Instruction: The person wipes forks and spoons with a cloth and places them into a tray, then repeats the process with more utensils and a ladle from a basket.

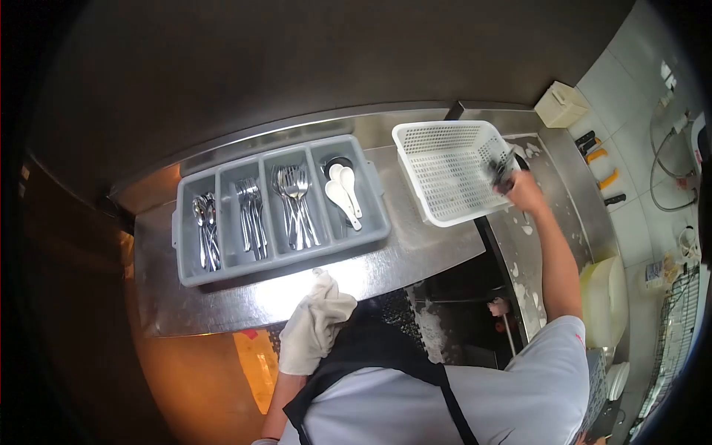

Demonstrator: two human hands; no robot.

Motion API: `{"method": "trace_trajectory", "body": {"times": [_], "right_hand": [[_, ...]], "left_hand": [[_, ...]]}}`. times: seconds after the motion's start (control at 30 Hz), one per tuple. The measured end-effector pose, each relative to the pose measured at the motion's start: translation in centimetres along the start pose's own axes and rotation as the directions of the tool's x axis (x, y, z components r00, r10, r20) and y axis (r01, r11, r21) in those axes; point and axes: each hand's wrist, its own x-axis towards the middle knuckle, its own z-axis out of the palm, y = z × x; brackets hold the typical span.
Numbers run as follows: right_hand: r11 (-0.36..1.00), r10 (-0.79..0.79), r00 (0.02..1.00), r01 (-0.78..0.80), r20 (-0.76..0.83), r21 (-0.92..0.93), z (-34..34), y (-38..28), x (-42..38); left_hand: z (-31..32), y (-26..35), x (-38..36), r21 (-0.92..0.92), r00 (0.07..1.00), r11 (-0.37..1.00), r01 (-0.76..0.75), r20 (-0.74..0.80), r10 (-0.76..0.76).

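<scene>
A white towel point(320, 320) covers my left hand point(308, 345) in front of the counter's front edge; the fingers are hidden inside it. My right hand point(523, 191) is closed at the right side of a white perforated plastic basket point(486, 127). Blurred dark and shiny pieces point(500, 172) show at its fingers, too smeared to name. To the left stands a grey cutlery tray point(278, 263) with several compartments. From left to right lie spoons point(208, 230), more cutlery point(252, 219), forks point(295, 204), and white soup spoons point(343, 194) with a black piece behind them.
Tray and basket rest on a steel counter point(415, 267) against a dark wall. At right is a wet, soapy steel surface point(575, 193). Knives point(597, 156) hang on the tiled wall near a cream box point(561, 104). A yellowish container point(602, 300) stands by my right elbow.
</scene>
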Motion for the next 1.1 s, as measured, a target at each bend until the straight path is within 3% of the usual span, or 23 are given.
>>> {"method": "trace_trajectory", "body": {"times": [0.03,0.1,0.17,0.23,0.3,0.33,0.4,0.43,0.5,0.53,0.63,0.67,0.73,0.87,0.97,1.0,1.03,1.1], "right_hand": [[0.992,0.014,0.99,0.005,0.142,-0.127,1.5,0.8,-1.1],[0.97,-0.158,0.974,0.185,0.165,-0.158,5.9,3.0,-3.1],[0.998,-0.047,0.996,0.044,-0.078,-0.042,7.0,0.6,-4.8],[0.995,0.09,0.976,-0.096,-0.197,-0.018,7.7,0.3,-6.2],[0.964,0.216,0.953,-0.244,-0.214,-0.11,8.5,1.1,-6.3],[0.978,0.2,0.943,-0.207,-0.267,0.002,7.7,0.8,-7.0],[0.961,0.278,0.849,-0.247,-0.449,0.127,6.9,3.3,-6.7],[0.945,0.326,0.787,-0.262,-0.523,0.194,6.5,4.6,-6.8],[0.959,0.28,0.754,-0.252,-0.595,0.132,4.2,6.1,-6.3],[0.969,0.219,0.778,-0.242,-0.589,0.041,3.2,6.3,-6.6],[0.965,0.245,0.814,-0.256,-0.526,0.054,3.8,6.8,-7.5],[0.981,0.183,0.787,-0.182,-0.589,0.062,4.2,6.2,-7.6],[0.997,0.073,0.711,-0.031,-0.699,0.072,6.1,4.9,-7.9],[0.945,0.292,0.814,-0.327,-0.502,0.02,8.8,3.4,-8.2],[0.928,0.364,0.816,-0.36,-0.449,0.098,8.2,0.4,-9.1],[0.925,0.379,0.79,-0.314,-0.482,0.213,8.2,-0.3,-9.6],[0.911,0.354,0.772,-0.156,-0.528,0.382,7.3,-2.7,-10.6],[0.647,0.537,0.698,0.019,-0.474,0.762,8.4,-3.8,-11.5]], "left_hand": [[-0.1,-0.2,0.2,0.071,0.999,0.997,0.013,-0.034,-0.011],[0.6,0.2,0.3,0.06,0.994,0.995,0.074,-0.08,-0.069],[1.8,1.2,0.0,-0.062,0.982,0.985,0.158,-0.093,-0.163],[1.2,0.7,0.2,-0.118,0.971,0.97,0.212,-0.089,-0.223],[-0.7,-0.5,1.2,-0.142,0.965,0.961,0.238,-0.08,-0.251],[-1.4,-0.9,1.8,-0.161,0.962,0.956,0.246,-0.077,-0.26],[-1.0,-0.6,1.6,0.045,0.987,0.991,0.124,-0.11,-0.119],[0.2,0.6,0.7,0.279,0.994,0.96,-0.006,-0.106,0.037],[1.4,2.7,-0.6,0.413,0.995,0.908,-0.075,-0.032,0.097],[1.8,3.6,-0.9,0.322,1.0,0.947,-0.014,0.006,0.013],[1.9,3.2,0.0,0.075,0.98,0.978,0.195,-0.041,-0.193],[1.9,2.9,0.2,-0.009,0.961,0.965,0.262,-0.084,-0.262],[3.3,3.4,0.3,-0.001,0.965,0.967,0.254,-0.067,-0.254],[3.8,3.6,0.2,0.052,0.969,0.973,0.223,-0.118,-0.216],[3.3,3.6,0.9,0.002,0.995,0.995,0.095,-0.03,-0.095],[3.1,3.5,1.0,0.017,0.999,0.999,0.048,-0.024,-0.047],[2.7,3.1,1.0,0.094,0.999,0.996,0.0,-0.041,0.004],[2.8,3.1,1.0,-0.118,0.994,0.992,0.046,-0.092,-0.057]]}}
